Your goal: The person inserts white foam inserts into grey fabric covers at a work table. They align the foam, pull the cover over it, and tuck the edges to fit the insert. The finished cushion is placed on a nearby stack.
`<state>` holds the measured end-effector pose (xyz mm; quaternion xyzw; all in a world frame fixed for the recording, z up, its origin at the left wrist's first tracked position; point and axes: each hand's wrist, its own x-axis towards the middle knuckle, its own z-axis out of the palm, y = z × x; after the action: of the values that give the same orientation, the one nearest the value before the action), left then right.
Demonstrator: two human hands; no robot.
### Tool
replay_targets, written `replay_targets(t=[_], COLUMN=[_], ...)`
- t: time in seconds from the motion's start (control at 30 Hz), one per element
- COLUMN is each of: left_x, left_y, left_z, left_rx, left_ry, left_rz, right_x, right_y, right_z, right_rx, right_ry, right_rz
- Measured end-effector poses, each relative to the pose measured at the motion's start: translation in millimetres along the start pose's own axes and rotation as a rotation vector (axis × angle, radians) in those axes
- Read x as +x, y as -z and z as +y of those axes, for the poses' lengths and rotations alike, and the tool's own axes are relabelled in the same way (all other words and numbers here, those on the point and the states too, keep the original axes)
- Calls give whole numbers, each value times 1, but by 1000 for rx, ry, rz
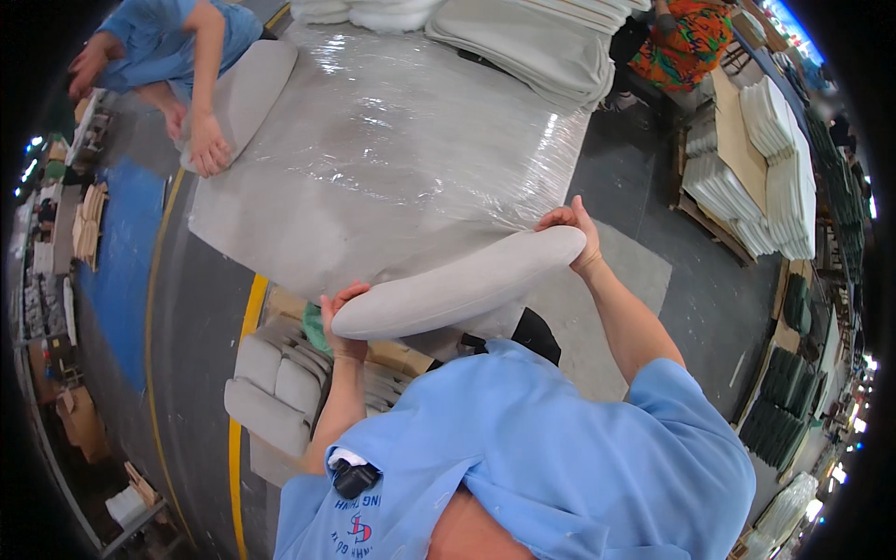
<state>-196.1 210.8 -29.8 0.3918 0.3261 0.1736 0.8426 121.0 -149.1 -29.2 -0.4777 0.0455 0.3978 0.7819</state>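
Note:
Both my hands hold a long, light-grey upholstered cushion [457, 285] by its two ends, tilted up on edge with a seam along its lower side. My left hand [345, 322] grips the rounded left end, its fingers behind the cushion. At the higher right end, my right hand [577, 233] is wrapped round the tip with the thumb up. Just beyond the cushion lies a large table covered in clear plastic film [373, 177]; the cushion is over its near edge. The cushion hides part of my fingers.
At the table's far left, a co-worker's hand [207, 145] rests on another grey cushion [257, 84]. Grey cushions [532, 47] are piled at the far right. Below on the left are more stacked cushions [280, 378]. A pallet of pale panels [747, 168] stands to the right.

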Motion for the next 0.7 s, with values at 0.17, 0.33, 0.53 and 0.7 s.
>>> replay_targets(t=[0.17,0.33,0.53,0.7], left_x=[1,-3,-1,-17], left_y=[-7,-9,-43,-27], left_z=[-7,-3,41,38], left_rx=[-26,-27,-20,-80], left_ry=[-12,-21,-220,-226], left_rz=[61,154,88,196], right_x=[5,13,23,9], right_y=[1,-1,3,-50], right_z=[11,22,11,-13], right_rx=[-21,-28,-202,23], right_ry=[-2,13,238,176], right_rz=[99,138,501,241])
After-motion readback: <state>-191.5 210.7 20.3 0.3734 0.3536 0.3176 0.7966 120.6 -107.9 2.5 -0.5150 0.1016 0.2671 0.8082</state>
